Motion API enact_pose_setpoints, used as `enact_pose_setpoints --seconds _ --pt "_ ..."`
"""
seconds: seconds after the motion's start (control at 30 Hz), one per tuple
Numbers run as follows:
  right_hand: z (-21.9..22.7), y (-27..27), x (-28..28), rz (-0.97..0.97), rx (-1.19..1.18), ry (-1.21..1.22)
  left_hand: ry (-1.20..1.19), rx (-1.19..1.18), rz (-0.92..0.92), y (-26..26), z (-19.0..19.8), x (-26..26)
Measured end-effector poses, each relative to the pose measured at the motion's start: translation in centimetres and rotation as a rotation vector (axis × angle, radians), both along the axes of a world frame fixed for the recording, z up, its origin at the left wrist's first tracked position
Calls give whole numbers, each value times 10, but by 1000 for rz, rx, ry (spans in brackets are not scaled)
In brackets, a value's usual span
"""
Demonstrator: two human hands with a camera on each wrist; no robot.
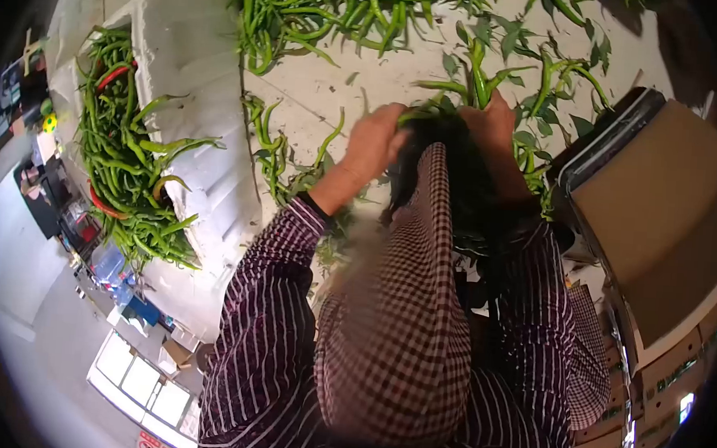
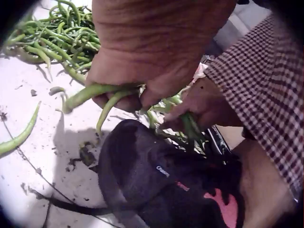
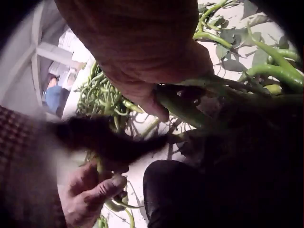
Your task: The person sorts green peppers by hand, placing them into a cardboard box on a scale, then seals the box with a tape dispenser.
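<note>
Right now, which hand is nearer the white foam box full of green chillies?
Left. The left hand grips chillies on the floor, on the side toward the foam box but apart from it. The right hand is beyond the left, farther from the box.

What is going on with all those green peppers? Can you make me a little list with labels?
Left hand: left hand grips a few green peppers in curled fingers
Right hand: right hand holds a leafy pepper stem
Floor: pale floor strewn with loose peppers and leaves
Box: white foam box with a heap of green peppers and a few red ones
Beside the person: cardboard box
Clothing: striped sleeves, checked cloth
</note>
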State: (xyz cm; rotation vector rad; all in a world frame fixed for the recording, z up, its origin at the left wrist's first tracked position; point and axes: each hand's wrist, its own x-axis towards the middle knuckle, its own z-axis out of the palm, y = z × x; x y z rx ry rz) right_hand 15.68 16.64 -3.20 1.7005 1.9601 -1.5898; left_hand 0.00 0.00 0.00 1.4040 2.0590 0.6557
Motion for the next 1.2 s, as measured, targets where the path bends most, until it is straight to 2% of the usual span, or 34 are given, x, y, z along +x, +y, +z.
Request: enact_pose_setpoints --seconds 0.07,0.1,0.17,0.2,0.23,0.3,0.4,0.43,0.5,0.53,0.6,0.63,0.7,0.73,0.77,0.8,0.83,0.9,0.93,1.0,1.03,1.1,1.17,1.2 --pt "-3 -8 -1 127 324 -59 -97 -41 160 -1 25 16" --pt "-8 -4 -8 127 338 -55 -94 -26 161 2 26 10" --pt "-16 -4 -17 134 549 -55 -332 -102 469 0 34 -4" --pt "-19 -7 -21 117 634 -95 -349 -139 536 -5 45 -14" --pt "-18 -11 -22 120 620 -85 -339 -150 544 -13 56 -21" --pt "-14 -4 -27 220 527 -225 -248 -122 715 -21 73 -40" --pt "-14 6 -32 254 412 -298 -259 29 933 -39 62 -84" --pt "-13 7 -33 250 336 -327 -284 -6 985 -41 59 -103" --pt "-15 8 -31 225 343 -300 -153 132 915 -45 32 -138" --pt "-18 9 -28 150 266 -236 -153 141 914 -45 15 -154" --pt "-25 10 -21 -28 165 -107 99 229 761 -42 -19 -183" --pt "-18 13 -15 -25 169 -103 101 234 765 -40 -32 -191" --pt "12 22 -1 -331 -428 321 495 -19 508 -36 -51 -196" --pt "22 25 8 -330 -419 323 624 -35 488 -33 -53 -187" --pt "32 28 14 -440 -543 414 625 -24 492 -28 -55 -176" --pt "41 30 19 -548 -668 513 500 -28 488 -22 -56 -166" --pt "50 30 25 -547 -663 526 378 -35 478 -17 -51 -157" --pt "67 23 40 -563 -577 500 41 -213 361 -16 -32 -133" --pt "70 18 46 -563 -573 503 42 -209 359 -16 -17 -122" --pt "73 6 61 -787 -716 557 -472 -181 540 -12 19 -102" --pt "76 1 64 -791 -717 555 -474 -185 537 -10 37 -99" --pt "82 -6 71 -930 -774 527 -844 -44 701 -1 71 -96" --pt "100 -13 64 -955 -728 500 -1318 80 772 11 101 -90" --pt "110 -16 57 -935 -748 561 -1464 87 738 11 103 -89"
